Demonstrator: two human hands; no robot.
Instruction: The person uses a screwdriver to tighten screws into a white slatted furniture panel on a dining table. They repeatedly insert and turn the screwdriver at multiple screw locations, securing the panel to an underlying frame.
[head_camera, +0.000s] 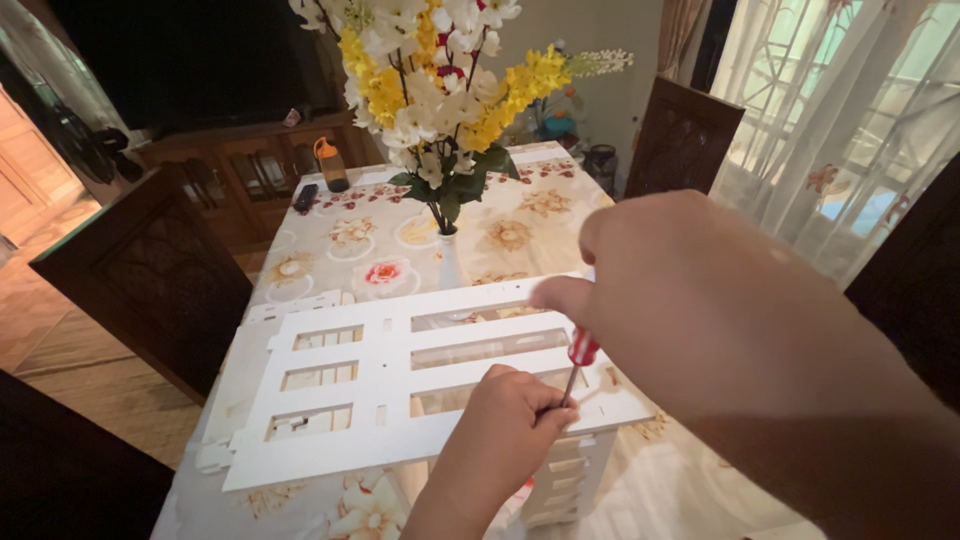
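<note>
Dim dining room with sheer curtains (840, 110) on the right and dark wooden chairs (140, 270) pulled around a long counter (330, 225) covered in a floral cloth. Biggest thing on it is a white slotted panel (400, 375), some kind of flat furniture piece with rectangular cut-outs, lying across the near end on top of another white part that sticks out underneath. Behind it, about mid-counter, sits a white vase (448, 262) stuffed with yellow and white flowers (440, 80). Further back there's an orange-capped bottle (331, 165) and a small dark remote-looking thing beside it, too small to tell for sure. Right hand (690, 290) is up close to the camera, grip clenched around the red-and-white handle of a screwdriver (581, 350), which stands nearly upright over the panel's right end. Left hand (515, 410) is lower down, fingers pinched around the metal shaft near the tip, right at the panel's front edge.
</note>
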